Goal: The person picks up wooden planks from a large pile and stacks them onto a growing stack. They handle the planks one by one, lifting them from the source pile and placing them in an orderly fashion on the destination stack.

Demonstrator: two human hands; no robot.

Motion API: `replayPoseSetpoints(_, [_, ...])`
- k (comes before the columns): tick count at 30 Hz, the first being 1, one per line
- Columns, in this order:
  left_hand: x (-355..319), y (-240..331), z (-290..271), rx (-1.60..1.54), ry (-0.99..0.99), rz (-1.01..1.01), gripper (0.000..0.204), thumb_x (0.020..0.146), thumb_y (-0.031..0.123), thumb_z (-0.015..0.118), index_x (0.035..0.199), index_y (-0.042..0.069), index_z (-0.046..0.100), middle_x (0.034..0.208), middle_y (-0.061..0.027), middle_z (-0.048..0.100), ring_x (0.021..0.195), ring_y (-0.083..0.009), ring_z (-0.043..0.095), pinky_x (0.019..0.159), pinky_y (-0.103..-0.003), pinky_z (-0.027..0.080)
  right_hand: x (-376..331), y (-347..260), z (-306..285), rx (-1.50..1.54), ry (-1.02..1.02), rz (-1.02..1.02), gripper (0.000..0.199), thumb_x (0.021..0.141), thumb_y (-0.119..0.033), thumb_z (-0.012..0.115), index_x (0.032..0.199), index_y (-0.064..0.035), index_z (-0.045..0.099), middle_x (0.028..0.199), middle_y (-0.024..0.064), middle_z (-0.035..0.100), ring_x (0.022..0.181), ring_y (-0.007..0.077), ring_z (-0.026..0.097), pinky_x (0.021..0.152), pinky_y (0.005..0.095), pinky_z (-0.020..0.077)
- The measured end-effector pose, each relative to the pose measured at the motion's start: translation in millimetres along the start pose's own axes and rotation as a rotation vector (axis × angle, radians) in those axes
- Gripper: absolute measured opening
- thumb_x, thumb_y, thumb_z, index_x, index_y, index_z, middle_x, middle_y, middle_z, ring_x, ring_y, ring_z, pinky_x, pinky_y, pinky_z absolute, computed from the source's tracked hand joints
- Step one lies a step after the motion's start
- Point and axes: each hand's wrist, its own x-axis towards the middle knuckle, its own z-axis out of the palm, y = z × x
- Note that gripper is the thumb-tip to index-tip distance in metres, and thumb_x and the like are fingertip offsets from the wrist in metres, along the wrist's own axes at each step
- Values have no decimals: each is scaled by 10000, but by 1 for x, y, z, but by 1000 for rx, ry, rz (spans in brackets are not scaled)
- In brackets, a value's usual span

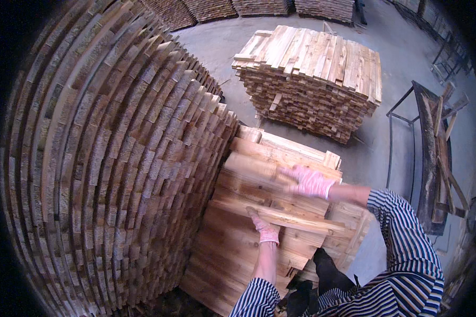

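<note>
My left hand (264,228), in a pink glove, grips the near edge of a long wooden board (307,221) that lies slantwise over the stack of boards (225,238) in front of me. Farther off, my right hand (311,181), also in a pink glove, is smeared by motion. It is closed at the right end of a shorter wooden board (248,166), which is blurred too. How its fingers sit on that board is hard to make out. Both striped sleeves come in from the lower right.
A tall wall of stacked, rough-ended boards (127,158) rises close on the left. Beyond the near stack stands another pile of boards (312,58) on the grey floor (217,42). A dark metal stand (426,158) holding loose wood strips is at the right.
</note>
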Motion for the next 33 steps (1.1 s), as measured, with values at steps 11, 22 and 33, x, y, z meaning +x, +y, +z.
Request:
replayPoseSetpoints(11, [13,1,-35,-67,-131,20,726,850,743,603,1232,126,574,1179,-137,621,1042,-364,630,889,-530,535,148,55,3,-275,109,209,468,1030,-431,488,1496,-390,468,1288,213,572,1172,394,592,921,497,522])
replayPoseSetpoints(22, [-29,46,11,264,-57,-103,763,906,636,654,1296,-14,570,1066,-154,668,945,-276,662,814,-390,565,10,-74,55,380,-388,114,998,835,-613,707,1519,-2,315,1130,267,639,1031,379,662,909,449,540])
replayPoseSetpoints(33, [-169,13,-34,1037,-317,90,773,994,436,629,1556,-11,344,1559,-223,424,1452,-286,396,1176,-390,322,-256,5,101,1164,-53,775,504,890,-241,792,1252,62,616,1072,112,714,951,212,701,870,350,595])
